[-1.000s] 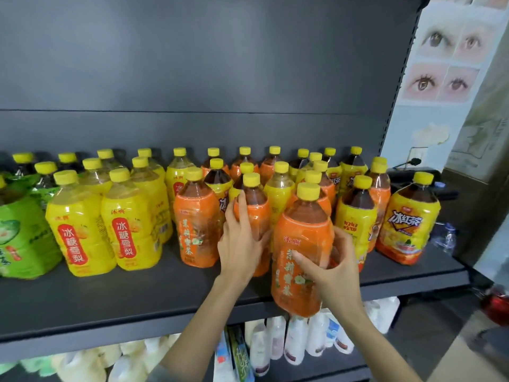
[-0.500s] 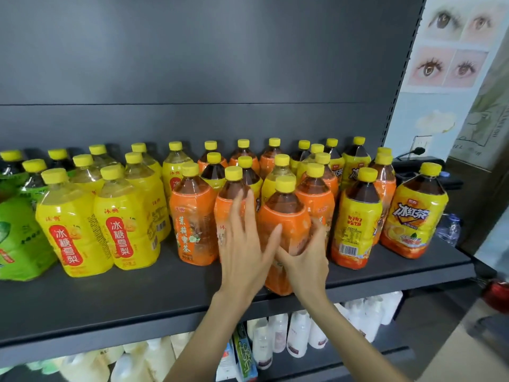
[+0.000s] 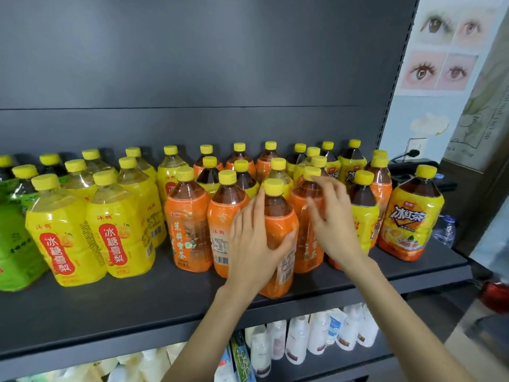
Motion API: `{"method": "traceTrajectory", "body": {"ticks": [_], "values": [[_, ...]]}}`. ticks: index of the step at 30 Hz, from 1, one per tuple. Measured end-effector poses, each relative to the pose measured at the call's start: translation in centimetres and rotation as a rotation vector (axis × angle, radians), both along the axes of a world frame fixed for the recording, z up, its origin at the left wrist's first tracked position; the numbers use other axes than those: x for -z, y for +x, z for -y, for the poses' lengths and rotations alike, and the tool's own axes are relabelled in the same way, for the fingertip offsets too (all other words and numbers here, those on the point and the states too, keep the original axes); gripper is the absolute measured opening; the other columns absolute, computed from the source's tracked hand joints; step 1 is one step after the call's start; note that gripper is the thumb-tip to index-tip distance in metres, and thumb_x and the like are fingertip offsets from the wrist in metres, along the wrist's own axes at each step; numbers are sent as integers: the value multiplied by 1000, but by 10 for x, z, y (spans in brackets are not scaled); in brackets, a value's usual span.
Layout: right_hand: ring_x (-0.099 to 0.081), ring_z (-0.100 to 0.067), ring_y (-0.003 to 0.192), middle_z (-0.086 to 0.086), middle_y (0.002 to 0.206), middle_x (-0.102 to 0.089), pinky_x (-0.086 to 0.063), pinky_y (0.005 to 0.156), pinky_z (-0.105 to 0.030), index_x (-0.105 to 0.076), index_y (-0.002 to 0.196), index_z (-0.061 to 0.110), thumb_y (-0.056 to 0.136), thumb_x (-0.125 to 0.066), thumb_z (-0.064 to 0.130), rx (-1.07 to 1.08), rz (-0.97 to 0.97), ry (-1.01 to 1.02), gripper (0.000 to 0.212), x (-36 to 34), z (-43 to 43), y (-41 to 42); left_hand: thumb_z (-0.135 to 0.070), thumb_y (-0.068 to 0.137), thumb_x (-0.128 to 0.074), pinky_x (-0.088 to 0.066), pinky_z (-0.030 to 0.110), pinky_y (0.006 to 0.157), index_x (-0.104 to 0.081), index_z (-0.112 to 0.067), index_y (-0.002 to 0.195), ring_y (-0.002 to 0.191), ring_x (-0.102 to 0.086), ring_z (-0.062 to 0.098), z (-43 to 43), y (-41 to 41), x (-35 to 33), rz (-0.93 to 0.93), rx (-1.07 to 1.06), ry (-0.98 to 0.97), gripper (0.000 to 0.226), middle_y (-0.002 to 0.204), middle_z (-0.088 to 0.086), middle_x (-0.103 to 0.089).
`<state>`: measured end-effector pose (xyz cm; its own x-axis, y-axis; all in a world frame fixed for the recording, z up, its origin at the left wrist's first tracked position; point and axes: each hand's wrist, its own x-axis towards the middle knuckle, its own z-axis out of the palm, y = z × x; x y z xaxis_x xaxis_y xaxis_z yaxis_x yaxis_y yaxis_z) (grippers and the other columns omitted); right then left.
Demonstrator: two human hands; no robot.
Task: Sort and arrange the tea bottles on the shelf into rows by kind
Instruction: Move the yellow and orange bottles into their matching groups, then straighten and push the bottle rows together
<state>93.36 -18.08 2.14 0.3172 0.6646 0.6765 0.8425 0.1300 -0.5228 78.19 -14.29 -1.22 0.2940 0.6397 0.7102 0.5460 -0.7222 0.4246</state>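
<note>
since half a second ago the right hand (image 3: 334, 224) has left the front orange bottle (image 3: 278, 213) and risen, fingers loose and blurred, before the neighbouring orange bottle (image 3: 299, 205) (contact unclear). left hand (image 3: 254, 244) now wraps the front orange bottle, thumb across its label; it stands upright near the shelf (image 3: 137, 304) edge, ahead of its row.

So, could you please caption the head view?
Sorting tea: left hand holds an orange bottle on the shelf; right hand hovers beside.
</note>
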Motion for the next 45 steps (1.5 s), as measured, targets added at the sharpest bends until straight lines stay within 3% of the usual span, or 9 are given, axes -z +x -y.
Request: {"method": "traceTrajectory", "body": {"ticks": [3,5,16,24,29,32,34,38,45], "values": [[-16,-24,143,-8,155,-16,-35,106,-41,-20,149,33,96,-50,36,60,86,-206,61,0,-11,-4,-66,73,-55,-16,33,109,-7,-18,150,134,-35,23,-4,-5,3,-106,-51,52,103,148,8,-37],[-19,-27,142,-9,155,-16,-43,98,-45,-15,149,36,95,-49,42,159,184,-300,64,-3,-10,-5,-64,71,-59,-18,33,107,-8,-18,149,132,-40,26,-4,-4,2,-102,-71,43,104,146,10,-39],[-29,-36,136,-17,149,-24,-50,83,-51,-32,143,23,96,-49,38,314,302,-371,53,-8,-17,1,-67,75,-44,-26,41,106,-21,-8,147,123,-51,29,-4,-3,4,-144,-180,95,96,137,13,-49],[-21,-39,140,-21,151,-19,-46,95,-56,-34,143,19,97,-48,35,314,267,-309,51,4,-22,1,-61,72,-57,-23,43,106,-23,-8,146,124,-48,30,-9,-5,8,-142,-222,125,97,136,15,-49],[-29,-34,138,-14,147,-31,-32,105,-62,-53,127,21,94,-57,25,184,231,28,34,14,-5,-7,-66,76,-49,-15,47,109,-17,-12,149,129,-32,23,-13,-6,10,-116,-200,106,96,141,12,-44],[-38,-19,131,-4,138,-43,-36,107,-34,-61,116,18,95,-50,26,-45,214,224,25,4,1,-17,-65,76,-44,-17,44,112,-15,-14,149,132,-32,22,-13,-8,12,-92,-168,84,94,143,10,-41],[-38,-9,129,1,136,-45,-27,105,-11,-59,119,21,96,-49,27,-167,126,180,26,-10,-9,-21,-62,75,-47,-15,44,114,-16,-14,149,132,-32,22,-13,-7,13,-83,-162,79,94,144,10,-41],[-34,-7,129,-1,141,-38,-19,94,5,-46,136,20,96,-55,19,-214,-21,-24,41,-37,-50,-18,-61,77,-46,-17,50,110,-18,-12,149,132,-31,24,-13,-4,14,-81,-182,80,92,143,11,-39],[-40,-28,132,-15,143,-42,-35,102,-31,-23,145,6,97,-52,16,-151,-281,-317,58,-50,-113,-17,-65,78,-44,-16,50,111,-12,-16,150,136,-27,22,-13,-6,17,-81,-153,60,93,147,6,-31]]}}
